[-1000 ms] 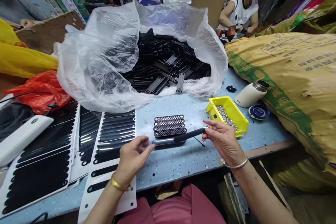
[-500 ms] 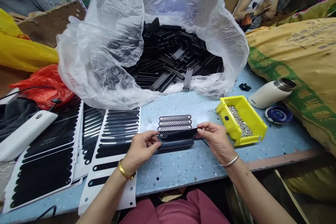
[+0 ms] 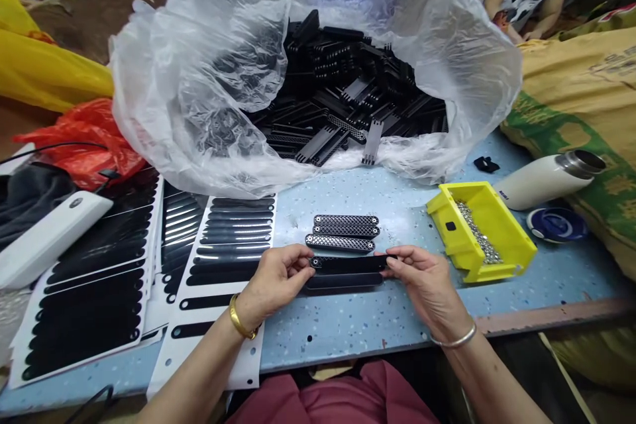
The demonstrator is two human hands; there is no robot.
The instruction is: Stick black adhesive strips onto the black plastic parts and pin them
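My left hand [image 3: 278, 278] and my right hand [image 3: 422, 276] pinch the two ends of a long black strip [image 3: 348, 264], held flat just above the blue table [image 3: 358, 318]. Directly under it lies a second dark bar [image 3: 342, 281]. Just beyond, three black perforated bars [image 3: 342, 230] lie side by side on the table. White backing sheets with rows of black strips [image 3: 218, 258] lie to the left of my left hand.
A big clear plastic bag [image 3: 209, 79] full of black plastic parts [image 3: 348, 93] fills the back. A yellow bin of small metal pieces [image 3: 479, 232], a white flask [image 3: 546, 179] and its blue lid [image 3: 555, 224] stand right. A yellow sack [image 3: 586, 93] lies far right; another person sits behind.
Both hands lowered the black strip from a tilted hold to lying flat just over the dark bar, near the perforated bars. My view has tipped down and leftward.
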